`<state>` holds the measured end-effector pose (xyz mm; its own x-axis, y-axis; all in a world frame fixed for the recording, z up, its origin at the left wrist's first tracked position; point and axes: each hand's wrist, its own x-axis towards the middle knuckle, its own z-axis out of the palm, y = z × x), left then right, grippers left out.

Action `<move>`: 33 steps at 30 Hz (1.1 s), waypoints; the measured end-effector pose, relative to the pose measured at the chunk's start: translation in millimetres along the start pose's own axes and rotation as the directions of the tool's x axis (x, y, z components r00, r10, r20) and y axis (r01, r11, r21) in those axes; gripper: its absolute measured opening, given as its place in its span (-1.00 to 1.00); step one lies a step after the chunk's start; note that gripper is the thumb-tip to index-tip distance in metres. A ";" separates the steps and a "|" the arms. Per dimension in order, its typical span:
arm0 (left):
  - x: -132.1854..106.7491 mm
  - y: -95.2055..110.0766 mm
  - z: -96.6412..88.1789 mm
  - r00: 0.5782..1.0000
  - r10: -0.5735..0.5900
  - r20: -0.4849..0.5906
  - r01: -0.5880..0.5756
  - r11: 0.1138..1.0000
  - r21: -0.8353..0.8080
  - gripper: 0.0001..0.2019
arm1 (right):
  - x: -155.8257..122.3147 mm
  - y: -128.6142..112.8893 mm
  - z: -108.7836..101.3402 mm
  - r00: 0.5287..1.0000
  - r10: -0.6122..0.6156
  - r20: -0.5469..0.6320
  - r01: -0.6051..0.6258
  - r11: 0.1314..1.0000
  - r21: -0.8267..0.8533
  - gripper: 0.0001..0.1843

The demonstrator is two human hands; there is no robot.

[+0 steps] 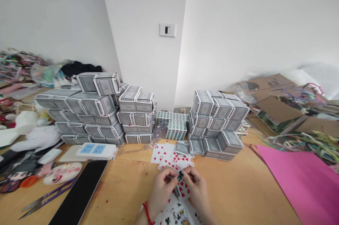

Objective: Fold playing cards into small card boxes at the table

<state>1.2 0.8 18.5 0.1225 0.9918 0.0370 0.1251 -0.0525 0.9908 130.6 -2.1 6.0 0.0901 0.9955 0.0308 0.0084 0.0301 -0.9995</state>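
Note:
My left hand and my right hand meet at the fingertips low in the middle of the view, both closed in a pinch. What they pinch is mostly hidden; a narrow grey piece shows just below the fingertips. Loose face-up playing cards with red pips spread beyond the hands. More cards lie beneath, among them a king of clubs near the bottom edge. Grey-backed folded card pieces lie on the far end of the spread.
Stacked grey card blocks rise at left and right, with green-patterned blocks between. A black phone-like slab, purple scissors and a white power strip lie left. Pink paper and cardboard boxes occupy the right.

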 end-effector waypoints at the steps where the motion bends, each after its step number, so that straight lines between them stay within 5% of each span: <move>1: 0.2 0.0 0.4 1.000 -0.013 -0.005 0.013 1.000 -0.004 -0.85 | 0.0 -0.5 0.0 1.000 0.000 0.004 0.000 1.000 -0.002 -0.68; 12: 1.8 1.8 -3.6 0.996 -0.033 0.083 0.042 0.993 -0.114 -0.83 | -0.1 3.3 0.4 0.997 0.051 -0.057 -0.046 0.996 0.082 -0.68; 20: 1.8 4.9 -13.0 0.977 -0.033 0.210 0.056 0.993 -0.102 -0.83 | 1.2 4.1 -6.0 0.989 0.146 0.036 -0.150 0.968 0.200 -0.67; 29: 0.4 1.7 -5.0 0.994 -0.054 0.099 0.060 0.996 -0.060 -0.89 | 2.7 -8.5 -4.9 0.996 0.047 0.072 -0.047 0.999 0.000 -0.72; 33: 1.0 -0.4 -2.2 0.992 -0.074 0.104 0.085 0.991 -0.106 -0.88 | 0.1 -8.8 -3.4 0.996 0.063 0.062 -0.066 0.996 0.057 -0.72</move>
<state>-0.9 2.1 18.4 0.2149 0.9754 -0.0502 0.0297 0.0448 0.9986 134.0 -2.6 14.8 0.0286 0.9991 -0.0325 -0.0540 -0.0310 -0.9981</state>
